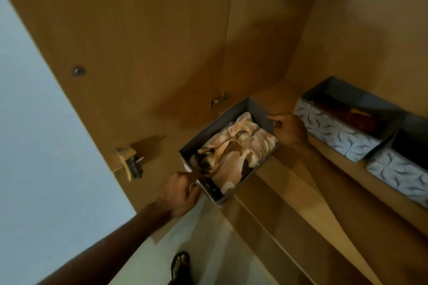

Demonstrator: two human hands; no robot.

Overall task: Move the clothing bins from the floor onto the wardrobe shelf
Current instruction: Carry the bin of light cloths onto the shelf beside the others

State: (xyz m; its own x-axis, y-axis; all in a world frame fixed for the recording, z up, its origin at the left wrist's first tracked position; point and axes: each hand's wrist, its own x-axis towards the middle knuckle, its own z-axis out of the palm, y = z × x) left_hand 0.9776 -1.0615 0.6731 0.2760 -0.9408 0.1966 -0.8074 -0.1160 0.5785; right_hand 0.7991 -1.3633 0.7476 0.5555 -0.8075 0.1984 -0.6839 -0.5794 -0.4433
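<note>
A grey fabric bin (208, 133) full of folded cream and brown clothes (234, 152) rests partly on the wooden wardrobe shelf (287, 176), its near corner sticking out past the shelf edge. My left hand (180, 194) grips the bin's near corner. My right hand (289, 129) holds its far right rim. Two more bins stand further right on the same shelf: one with a white patterned front and dark clothes (342, 120), and another patterned one (400, 169) cut off by the frame edge.
The open wardrobe door (115, 41) stands on the left with a metal hinge (132, 162). A lower shelf (289, 238) lies beneath. My sandalled foot (180, 266) is on the pale floor below.
</note>
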